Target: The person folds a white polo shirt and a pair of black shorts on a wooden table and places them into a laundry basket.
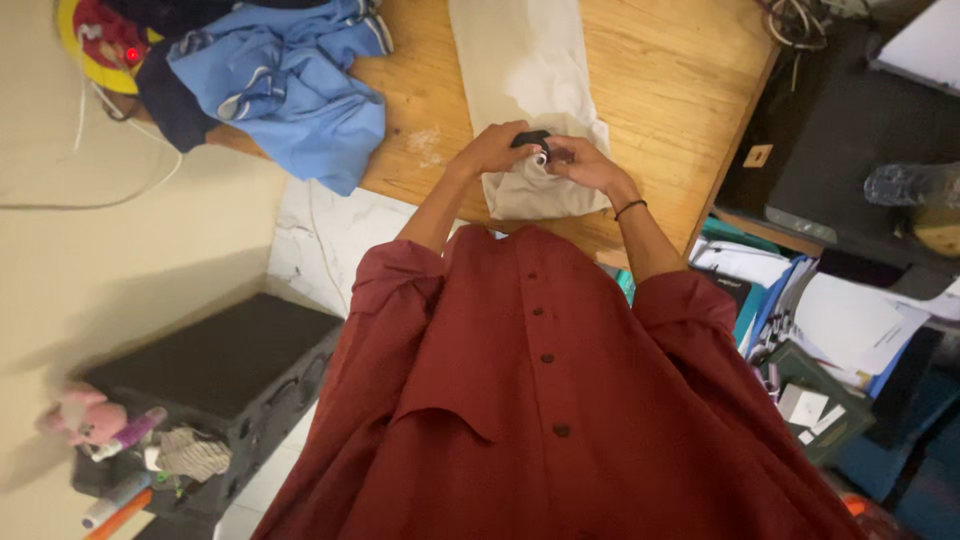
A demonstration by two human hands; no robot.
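Note:
My left hand and my right hand meet over the near end of a folded beige garment that lies on a wooden table. Both hands grip a small black object with a white round part, held between the fingers just above the cloth. My red buttoned shirt fills the lower middle of the view. A dark band circles my right wrist.
A crumpled blue garment lies on the table's left corner beside a yellow and red item. A black box with a pink toy stands lower left. Stacked papers and folders sit at right.

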